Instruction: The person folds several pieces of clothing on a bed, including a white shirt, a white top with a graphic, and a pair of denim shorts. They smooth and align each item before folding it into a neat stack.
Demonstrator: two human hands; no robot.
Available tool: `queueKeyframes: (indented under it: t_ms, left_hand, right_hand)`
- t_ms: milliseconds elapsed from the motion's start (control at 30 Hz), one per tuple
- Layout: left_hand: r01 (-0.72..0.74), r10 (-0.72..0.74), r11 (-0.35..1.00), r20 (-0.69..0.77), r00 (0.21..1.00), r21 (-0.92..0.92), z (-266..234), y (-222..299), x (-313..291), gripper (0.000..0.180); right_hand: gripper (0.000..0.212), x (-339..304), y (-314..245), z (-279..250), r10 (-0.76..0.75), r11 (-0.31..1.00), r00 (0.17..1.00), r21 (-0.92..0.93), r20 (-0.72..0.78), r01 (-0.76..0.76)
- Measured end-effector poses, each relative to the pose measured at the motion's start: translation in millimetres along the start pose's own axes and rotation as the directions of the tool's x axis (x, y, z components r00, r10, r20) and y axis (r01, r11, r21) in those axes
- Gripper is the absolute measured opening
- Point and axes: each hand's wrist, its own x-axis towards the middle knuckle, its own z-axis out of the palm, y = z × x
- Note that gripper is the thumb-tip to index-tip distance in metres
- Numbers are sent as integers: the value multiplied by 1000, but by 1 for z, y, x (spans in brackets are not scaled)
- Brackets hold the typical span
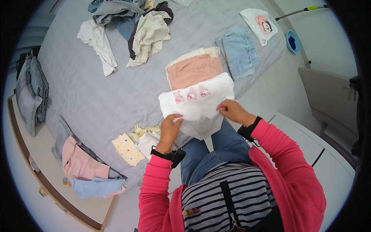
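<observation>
Head view: white garment with pink cartoon print (184, 108) just nearside of the folded peach garment (199, 71), covering its near edge in view. Left hand (169, 129): fingers clamped on white garment's left side. Right hand (235, 112): fingers pinched on its right side. Gathered light-blue denim garment (237, 54) right of peach garment; loose clothes pile (119, 15) beyond-left; cream dotted cloth (126, 149) nearside-left. All on grey-sheeted bed (85, 96).
</observation>
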Motion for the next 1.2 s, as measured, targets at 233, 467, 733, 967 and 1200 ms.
queueKeyframes:
  t_ms: [233, 467, 733, 967, 1200]
  left_hand:
    - [-20, 4, 973, -67, 998, -231, -47, 64, 12, 19]
    - [-95, 38, 948, -190, 981, -303, -34, 47, -28, 24]
    - [-55, -30, 742, -116, 993, -668, -51, 74, 13, 26]
    - [-89, 31, 700, -94, 995, -708, -65, 89, 37, 29]
    - [122, -95, 952, 108, 990, -281, 7, -48, -27, 27]
  right_hand:
    - [11, 7, -77, -61, 128, 940, 990, 325, -61, -102]
    - [8, -18, -51, -27, -246, 929, 924, 199, -293, 310]
    - [13, 31, -67, -45, -1, 885, 979, 456, -204, 96]
    - [10, 40, -89, -66, -158, 924, 925, 278, -345, 261]
    - [15, -20, 23, 13, -246, 963, 961, -143, -124, 229]
